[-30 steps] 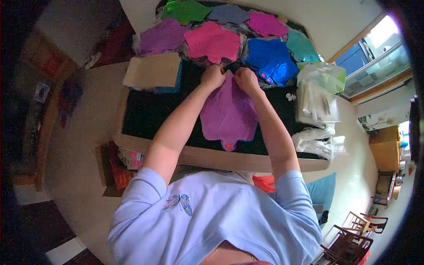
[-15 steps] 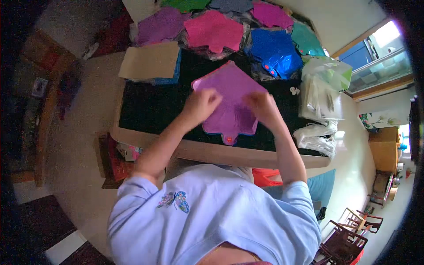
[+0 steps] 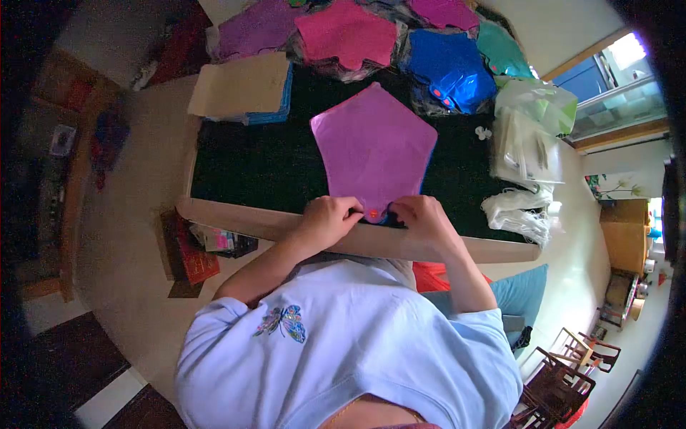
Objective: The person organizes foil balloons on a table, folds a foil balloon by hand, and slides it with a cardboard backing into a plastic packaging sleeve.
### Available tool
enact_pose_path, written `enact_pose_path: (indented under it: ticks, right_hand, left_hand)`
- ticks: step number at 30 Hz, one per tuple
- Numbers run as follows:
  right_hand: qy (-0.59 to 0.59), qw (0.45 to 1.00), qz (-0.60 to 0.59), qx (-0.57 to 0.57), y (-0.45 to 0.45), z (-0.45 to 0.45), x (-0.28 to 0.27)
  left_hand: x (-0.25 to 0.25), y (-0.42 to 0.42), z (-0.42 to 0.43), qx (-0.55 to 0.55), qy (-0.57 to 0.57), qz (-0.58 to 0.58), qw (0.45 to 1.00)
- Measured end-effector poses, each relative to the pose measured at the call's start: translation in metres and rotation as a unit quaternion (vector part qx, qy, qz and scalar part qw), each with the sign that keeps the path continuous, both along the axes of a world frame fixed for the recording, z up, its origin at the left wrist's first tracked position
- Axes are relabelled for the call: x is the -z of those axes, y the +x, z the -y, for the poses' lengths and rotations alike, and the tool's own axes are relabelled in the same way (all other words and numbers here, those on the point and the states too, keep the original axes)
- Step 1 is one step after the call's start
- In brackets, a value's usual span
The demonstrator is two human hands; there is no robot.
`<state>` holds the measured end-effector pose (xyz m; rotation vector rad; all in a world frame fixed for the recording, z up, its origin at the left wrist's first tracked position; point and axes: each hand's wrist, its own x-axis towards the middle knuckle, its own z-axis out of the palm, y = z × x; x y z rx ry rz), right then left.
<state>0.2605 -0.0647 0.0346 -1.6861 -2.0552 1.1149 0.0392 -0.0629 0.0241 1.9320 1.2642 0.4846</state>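
A flat, shiny purple five-sided foil piece [image 3: 375, 143] lies on the black cloth, with its narrow tab and red dot toward me. Just left of that tab, my left hand [image 3: 331, 218] pinches the near edge of the foil piece between thumb and fingers. On the tab's other side, my right hand [image 3: 424, 219] has its fingers closed at the matching edge. The fingertips hide the exact contact points.
Stacks of pink foil pieces [image 3: 346, 34] and blue foil pieces [image 3: 446, 68] lie along the back. Brown card [image 3: 243, 86] rests at left. Clear plastic bags [image 3: 525, 146] and a white string bundle [image 3: 516, 214] sit at right. The table's padded edge [image 3: 371, 242] is close to me.
Both hands have come down from the middle of the purple foil piece to its near edge beside the tab. The whole foil face is now uncovered.
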Motion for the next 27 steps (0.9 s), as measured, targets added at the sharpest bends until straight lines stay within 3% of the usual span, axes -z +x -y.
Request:
enact_pose_path:
  ticks: [2,4,6,9,25,27]
  right_hand:
    - [0.027,0.998,0.027,-0.051,0.006,0.004,0.001]
    - [0.055,0.992,0.054,-0.103,0.010,0.010,0.001]
    - [0.194,0.951,0.105,-0.217,0.012,0.021,0.001]
    - [0.191,0.931,0.172,-0.258,0.013,0.031,-0.009]
    - [0.178,0.948,0.117,-0.235,0.019,0.015,-0.013]
    - [0.255,0.940,0.116,-0.194,0.019,0.010,-0.020]
  left_hand:
    - [-0.001,-0.002,-0.001,0.027,-0.003,-0.003,1.000]
    - [0.005,-0.003,-0.005,0.094,0.180,-0.007,0.979]
    - [0.005,-0.004,-0.009,0.129,0.199,-0.017,0.971]
    - [0.007,-0.003,-0.013,0.177,0.228,-0.020,0.957]
    - [0.005,-0.004,-0.019,0.179,0.225,0.005,0.958]
    - [0.006,-0.008,-0.023,0.178,0.228,0.003,0.957]
